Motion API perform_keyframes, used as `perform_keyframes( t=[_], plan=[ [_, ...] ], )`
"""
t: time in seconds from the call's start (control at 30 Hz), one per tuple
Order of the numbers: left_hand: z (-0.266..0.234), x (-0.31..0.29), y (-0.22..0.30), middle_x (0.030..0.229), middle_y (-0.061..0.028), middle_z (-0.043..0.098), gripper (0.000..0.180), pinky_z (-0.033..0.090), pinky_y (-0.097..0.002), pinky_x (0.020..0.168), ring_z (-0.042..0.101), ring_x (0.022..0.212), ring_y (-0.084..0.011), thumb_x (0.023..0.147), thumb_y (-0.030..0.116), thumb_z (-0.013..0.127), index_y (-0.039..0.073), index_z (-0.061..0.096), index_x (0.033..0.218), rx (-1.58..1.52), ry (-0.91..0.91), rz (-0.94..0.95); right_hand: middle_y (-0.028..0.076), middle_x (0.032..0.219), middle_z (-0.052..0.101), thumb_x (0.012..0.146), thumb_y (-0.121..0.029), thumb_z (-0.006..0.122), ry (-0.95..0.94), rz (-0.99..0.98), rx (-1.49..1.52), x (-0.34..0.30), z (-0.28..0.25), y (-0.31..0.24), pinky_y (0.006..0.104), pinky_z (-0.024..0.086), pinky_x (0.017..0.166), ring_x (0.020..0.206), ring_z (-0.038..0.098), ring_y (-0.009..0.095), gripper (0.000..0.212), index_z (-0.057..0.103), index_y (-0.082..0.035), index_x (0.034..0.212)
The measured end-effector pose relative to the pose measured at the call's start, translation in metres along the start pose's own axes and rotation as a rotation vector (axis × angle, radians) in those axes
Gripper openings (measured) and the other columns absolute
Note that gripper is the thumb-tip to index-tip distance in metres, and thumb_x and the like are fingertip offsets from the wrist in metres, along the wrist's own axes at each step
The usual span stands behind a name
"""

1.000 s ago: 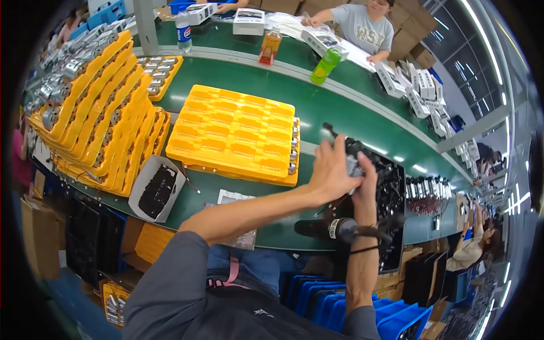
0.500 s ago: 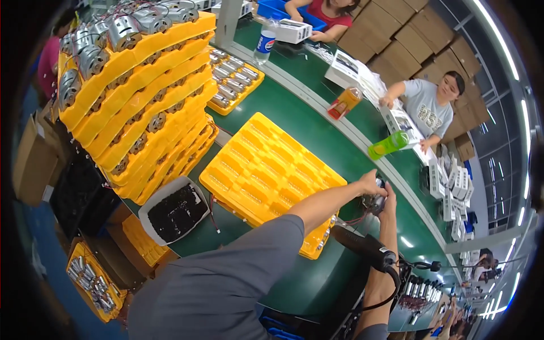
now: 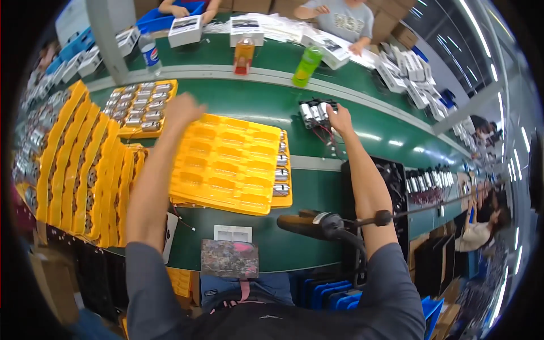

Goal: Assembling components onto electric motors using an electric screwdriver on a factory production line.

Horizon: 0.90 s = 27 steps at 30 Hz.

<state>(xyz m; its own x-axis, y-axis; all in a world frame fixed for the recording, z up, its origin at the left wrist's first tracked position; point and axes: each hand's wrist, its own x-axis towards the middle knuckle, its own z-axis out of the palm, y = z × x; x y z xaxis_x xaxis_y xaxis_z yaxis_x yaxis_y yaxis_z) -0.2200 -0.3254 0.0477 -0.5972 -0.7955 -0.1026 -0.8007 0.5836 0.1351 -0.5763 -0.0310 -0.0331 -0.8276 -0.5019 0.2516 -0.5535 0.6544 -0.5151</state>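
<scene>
Mid-tabletop (image 3: 309, 255), an upper tray (image 3: 221, 164) lies on a lower tray (image 3: 288, 195) that holds motors and juts out on the right. Left of them rises a tray stack (image 3: 90, 181); behind, to the left, sits another motor-filled tray (image 3: 139, 107). Beyond the pair's far right corner is a motor cluster (image 3: 313, 113), touched by the right hand (image 3: 341, 120). A bin (image 3: 404, 170) stands nearer on the right, with a motor row (image 3: 428, 182) beyond it. Three bottles (image 3: 244, 55) line the rear rail (image 3: 209, 71).
</scene>
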Motion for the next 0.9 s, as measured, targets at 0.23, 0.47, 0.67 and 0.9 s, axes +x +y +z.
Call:
perform_keyframes(
  t=[0.23,0.47,0.67,0.9],
  plan=[
    [0.088,0.002,-0.118,0.122,-0.0237,0.057,0.073,0.043,-0.0408,0.095,0.054,0.114,-0.0374,0.079,0.059,0.055,-0.004,0.058,0.117,-0.233,-0.016,-0.150,0.027,0.116,0.058,0.079,-0.039,0.064,-0.055,-0.239,-0.118,-0.066,-0.076,-0.039,0.0407,0.040,0.098,0.113,0.052,0.039,0.059,0.058,0.007,0.115],
    [0.018,-0.046,-0.075,0.103,-0.0305,0.061,0.050,0.045,-0.0489,0.086,0.057,0.100,-0.0445,0.088,0.039,0.048,-0.006,0.060,0.104,-0.582,0.495,-0.060,0.019,0.109,0.060,0.079,-0.022,0.067,-0.166,-0.370,0.317,-0.210,-0.121,-0.083,0.0331,0.046,0.087,0.102,0.059,0.028,0.041,0.059,0.004,0.109],
    [-0.115,-0.229,-0.103,0.080,-0.0213,0.058,0.012,0.044,-0.0393,0.055,0.058,0.077,-0.0383,0.090,0.015,0.053,0.004,0.052,0.092,0.001,1.397,0.190,0.012,0.120,0.057,0.088,-0.011,0.061,-0.399,-0.211,0.698,-0.228,-0.126,-0.036,0.0315,0.045,0.092,0.108,0.056,0.020,0.042,0.050,0.004,0.125],
    [-0.122,-0.581,-0.249,0.108,-0.0125,0.064,0.037,0.052,-0.0305,0.071,0.063,0.087,-0.0177,0.094,0.026,0.053,-0.002,0.054,0.118,-0.225,1.497,-0.510,0.013,0.122,0.057,0.092,-0.014,0.057,-0.181,-0.211,0.679,-0.259,-0.166,-0.074,0.0299,0.047,0.088,0.107,0.056,0.019,0.043,0.047,0.003,0.129]
  ],
)
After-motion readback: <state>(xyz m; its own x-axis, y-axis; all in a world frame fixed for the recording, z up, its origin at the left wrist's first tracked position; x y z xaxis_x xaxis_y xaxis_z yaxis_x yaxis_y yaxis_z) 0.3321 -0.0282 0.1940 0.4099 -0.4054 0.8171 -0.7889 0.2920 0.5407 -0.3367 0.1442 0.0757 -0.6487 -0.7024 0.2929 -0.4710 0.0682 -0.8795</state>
